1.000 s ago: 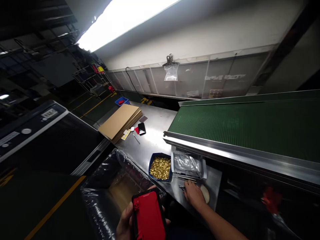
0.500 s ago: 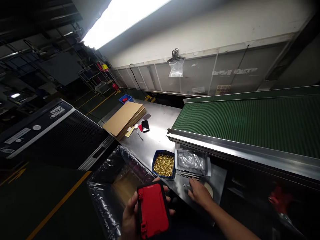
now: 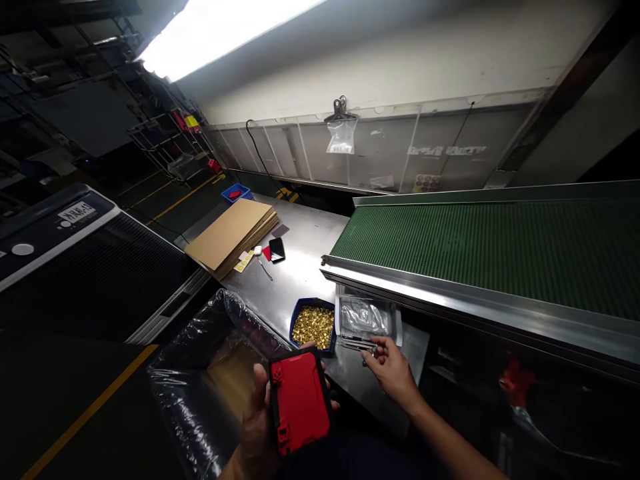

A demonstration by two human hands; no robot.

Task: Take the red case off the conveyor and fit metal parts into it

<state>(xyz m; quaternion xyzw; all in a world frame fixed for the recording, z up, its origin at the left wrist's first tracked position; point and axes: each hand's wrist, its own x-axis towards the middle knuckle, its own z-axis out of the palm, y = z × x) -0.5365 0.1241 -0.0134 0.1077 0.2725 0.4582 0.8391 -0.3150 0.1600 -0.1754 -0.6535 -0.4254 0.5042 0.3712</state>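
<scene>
My left hand (image 3: 256,420) is wrapped round a red plastic case with a black edge (image 3: 301,400), held up with its flat red face toward me. Its two hinge-like fittings are on the left side. My right hand (image 3: 393,370) is closed in a pinch on a small metal piece (image 3: 371,352), whose exact kind I cannot make out. Just beyond these fingers are a few thin metal rods (image 3: 353,345) in front of a tray with clear plastic bags (image 3: 367,317). Left of that tray, a blue bin (image 3: 295,313) holds many small brass-coloured parts (image 3: 313,327).
A green ribbed conveyor (image 3: 450,233) runs off to the right. Cardboard sheets (image 3: 233,233) are stacked on the metal table (image 3: 300,267), near a black phone-like object (image 3: 277,249). A box lined with black plastic (image 3: 175,393) stands at lower left, beside a dark conveyor (image 3: 145,273).
My right hand has risen from the tabletop with a small metal piece between its fingers. The red case stays in my left hand. The whole view has shifted slightly.
</scene>
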